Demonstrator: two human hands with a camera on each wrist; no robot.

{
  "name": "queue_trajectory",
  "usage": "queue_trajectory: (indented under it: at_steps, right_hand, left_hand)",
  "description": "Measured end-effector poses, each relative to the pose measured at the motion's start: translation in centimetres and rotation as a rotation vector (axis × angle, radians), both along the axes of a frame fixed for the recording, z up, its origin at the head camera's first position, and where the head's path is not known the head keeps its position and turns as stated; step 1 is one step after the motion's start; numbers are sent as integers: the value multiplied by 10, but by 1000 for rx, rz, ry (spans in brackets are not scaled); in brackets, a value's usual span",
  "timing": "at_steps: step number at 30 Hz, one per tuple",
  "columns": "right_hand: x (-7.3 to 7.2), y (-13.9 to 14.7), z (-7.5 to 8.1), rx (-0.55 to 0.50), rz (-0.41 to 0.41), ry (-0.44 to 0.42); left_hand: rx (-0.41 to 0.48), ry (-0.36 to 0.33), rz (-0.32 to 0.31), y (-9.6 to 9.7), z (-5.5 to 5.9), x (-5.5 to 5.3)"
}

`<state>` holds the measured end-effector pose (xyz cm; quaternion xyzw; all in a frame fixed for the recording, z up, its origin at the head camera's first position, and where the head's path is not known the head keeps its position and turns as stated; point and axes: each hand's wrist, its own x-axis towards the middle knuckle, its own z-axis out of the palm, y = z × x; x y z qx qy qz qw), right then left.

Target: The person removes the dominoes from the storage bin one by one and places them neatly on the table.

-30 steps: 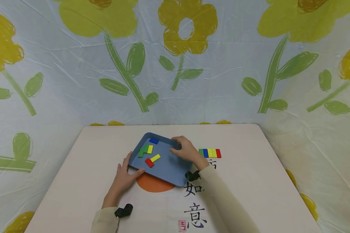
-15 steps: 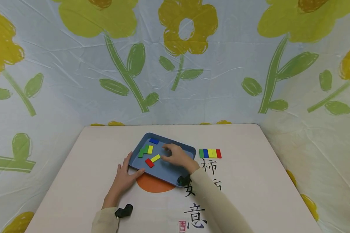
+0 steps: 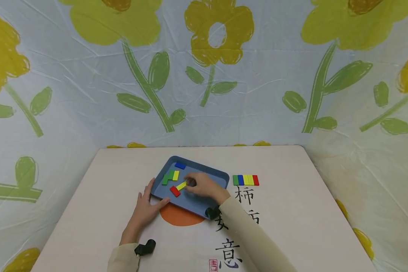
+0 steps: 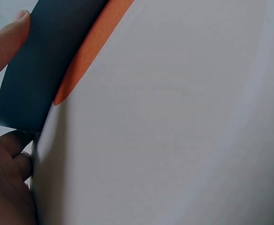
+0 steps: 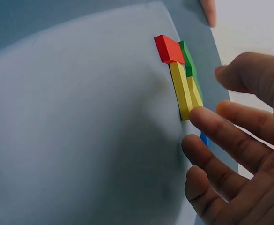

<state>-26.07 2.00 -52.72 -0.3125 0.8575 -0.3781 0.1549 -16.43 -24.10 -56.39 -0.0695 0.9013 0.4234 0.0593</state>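
My left hand (image 3: 145, 208) holds the near-left corner of a blue tray (image 3: 190, 201), thumb along its front side and fingers spread on its left side. In the left wrist view its thumb (image 4: 10, 40) lies on the dark tray wall (image 4: 38, 70). My right hand (image 3: 204, 186) hovers over the tray, fingers loosely bent and apart. Its fingertips are close to a yellow tile (image 3: 181, 186) that touches a red tile (image 3: 175, 191). Farther back in the tray lie green tiles (image 3: 166, 179), another yellow tile (image 3: 175, 175) and a blue tile (image 3: 180, 166).
To the right of the tray, a row of coloured tiles (image 3: 246, 180) lies side by side on the pale table mat (image 3: 285, 211). The mat bears black characters (image 3: 229, 254) and an orange shape (image 3: 180, 218). A flowered curtain (image 3: 251, 113) stands behind the table.
My right hand has moved left from the tray's far right rim to the yellow tile beside the red one. My left hand and the tray stay in place.
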Motion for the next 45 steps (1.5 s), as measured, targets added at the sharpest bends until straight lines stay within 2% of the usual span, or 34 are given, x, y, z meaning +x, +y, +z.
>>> queue_trajectory:
  at_steps: [13, 18, 31, 39, 45]
  right_hand:
    - [-8, -6, -2, 94, 7, 56]
    - [-10, -5, -1, 97, 6, 64]
    - [-14, 2, -4, 129, 69, 114]
    - [-13, -2, -7, 144, 70, 116]
    - [-14, -1, -10, 131, 58, 89]
  left_hand:
    - [-3, -6, 6, 1, -1, 1]
    - [-3, -6, 8, 2, 0, 1]
    - [4, 13, 2, 3, 0, -2]
    - [2, 27, -2, 2, 0, -1]
    - [-6, 10, 7, 1, -1, 1]
